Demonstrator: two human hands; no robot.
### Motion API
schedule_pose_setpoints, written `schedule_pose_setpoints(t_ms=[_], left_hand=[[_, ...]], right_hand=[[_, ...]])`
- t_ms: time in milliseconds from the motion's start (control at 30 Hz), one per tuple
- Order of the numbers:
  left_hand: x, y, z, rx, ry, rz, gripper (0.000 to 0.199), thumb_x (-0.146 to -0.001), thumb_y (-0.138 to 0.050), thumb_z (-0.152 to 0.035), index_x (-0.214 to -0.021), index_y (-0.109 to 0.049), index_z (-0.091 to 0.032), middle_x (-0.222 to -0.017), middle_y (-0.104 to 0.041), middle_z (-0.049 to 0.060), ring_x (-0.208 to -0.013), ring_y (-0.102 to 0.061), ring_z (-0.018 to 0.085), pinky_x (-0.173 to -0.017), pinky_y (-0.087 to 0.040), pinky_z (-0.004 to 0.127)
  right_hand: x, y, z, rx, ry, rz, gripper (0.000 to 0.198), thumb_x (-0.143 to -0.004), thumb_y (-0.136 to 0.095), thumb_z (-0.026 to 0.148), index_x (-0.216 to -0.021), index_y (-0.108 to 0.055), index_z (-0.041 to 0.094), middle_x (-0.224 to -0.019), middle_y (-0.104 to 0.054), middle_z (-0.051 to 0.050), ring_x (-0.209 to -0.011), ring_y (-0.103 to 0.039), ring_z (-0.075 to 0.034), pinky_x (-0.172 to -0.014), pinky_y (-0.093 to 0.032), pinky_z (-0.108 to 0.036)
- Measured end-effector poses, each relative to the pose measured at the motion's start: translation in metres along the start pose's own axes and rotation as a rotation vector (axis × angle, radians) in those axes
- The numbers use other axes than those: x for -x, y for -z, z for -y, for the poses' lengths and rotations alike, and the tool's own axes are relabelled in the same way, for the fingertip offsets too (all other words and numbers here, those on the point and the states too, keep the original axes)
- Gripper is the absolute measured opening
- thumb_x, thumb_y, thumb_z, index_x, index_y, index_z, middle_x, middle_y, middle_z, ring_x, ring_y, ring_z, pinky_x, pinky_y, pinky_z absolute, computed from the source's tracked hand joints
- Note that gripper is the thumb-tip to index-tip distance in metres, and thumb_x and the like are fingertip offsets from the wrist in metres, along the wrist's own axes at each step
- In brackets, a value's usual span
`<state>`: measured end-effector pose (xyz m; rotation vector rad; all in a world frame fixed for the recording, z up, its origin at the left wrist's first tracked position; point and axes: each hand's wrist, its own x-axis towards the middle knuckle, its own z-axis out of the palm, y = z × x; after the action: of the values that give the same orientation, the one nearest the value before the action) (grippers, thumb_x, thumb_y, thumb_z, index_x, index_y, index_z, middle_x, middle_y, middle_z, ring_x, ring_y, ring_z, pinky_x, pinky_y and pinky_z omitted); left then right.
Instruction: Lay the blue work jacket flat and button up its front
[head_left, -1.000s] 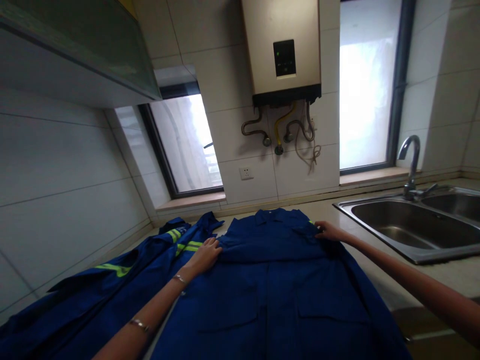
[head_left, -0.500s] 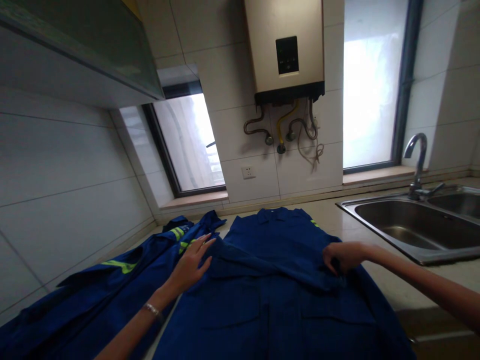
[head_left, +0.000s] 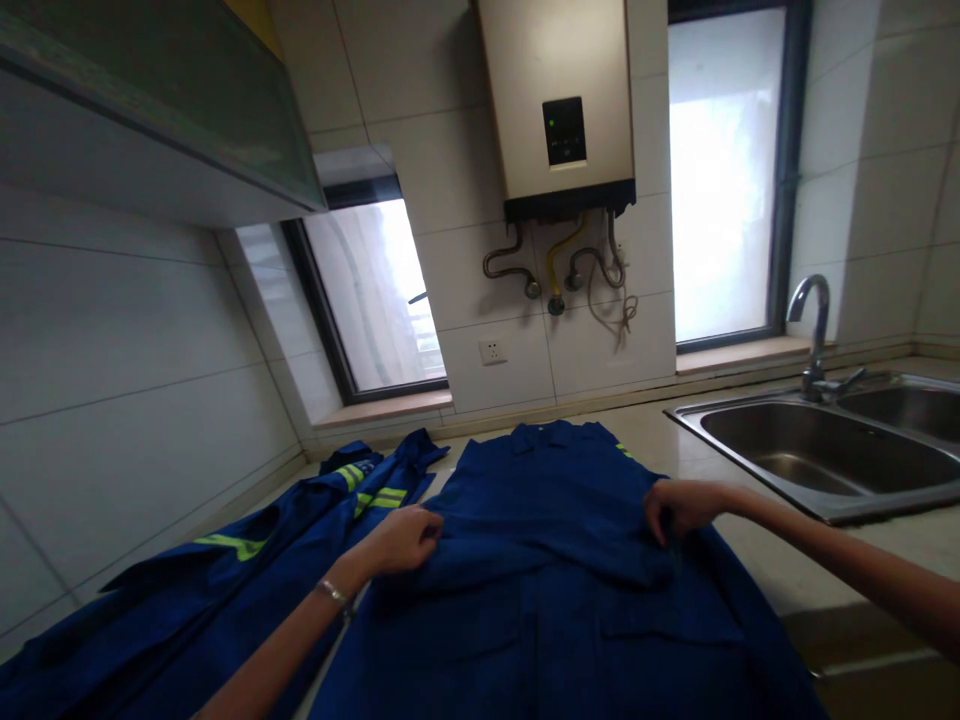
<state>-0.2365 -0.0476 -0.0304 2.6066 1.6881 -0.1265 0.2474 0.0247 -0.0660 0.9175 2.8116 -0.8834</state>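
- Blue cotton work jacket (head_left: 555, 560) lies flat left of the steel sink (head_left: 825, 455), mid-fold.
- Left hand (head_left: 401, 540) and right hand (head_left: 679, 508) each pinch its folded edge.
- Next likely needs an even pull and smoothing.

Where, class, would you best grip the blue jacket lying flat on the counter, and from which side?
Pinch the blue jacket at its two side edges, from above: it lies flat, and the left hand and right hand already sit there.

Second blue garment with yellow-green stripes (head_left: 225, 560) lying left on counter (head_left: 787, 565). Steel sink (head_left: 825, 455) with tap (head_left: 814, 335) at right. Water heater (head_left: 559, 105) on tiled wall, socket (head_left: 493, 351) below, windows (head_left: 375, 290) either side.
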Motion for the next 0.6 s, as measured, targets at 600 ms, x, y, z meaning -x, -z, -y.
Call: schedule_pose_setpoints(t_ms=[600], left_hand=[[-0.037, 0.059, -0.058, 1.042, 0.396, -0.464, 0.025, -0.086, -0.046, -0.030, -0.098, -0.050, -0.009, -0.055, -0.062, 0.003, -0.049, -0.062, 0.020, -0.046, -0.049, 0.025]], right_hand=[[-0.051, 0.042, 0.149, 0.431, 0.430, -0.840, 0.063, -0.082, -0.052, 0.013, -0.139, -0.030, 0.026, -0.146, -0.028, -0.008, -0.129, -0.031, -0.023, -0.105, -0.033, -0.043]])
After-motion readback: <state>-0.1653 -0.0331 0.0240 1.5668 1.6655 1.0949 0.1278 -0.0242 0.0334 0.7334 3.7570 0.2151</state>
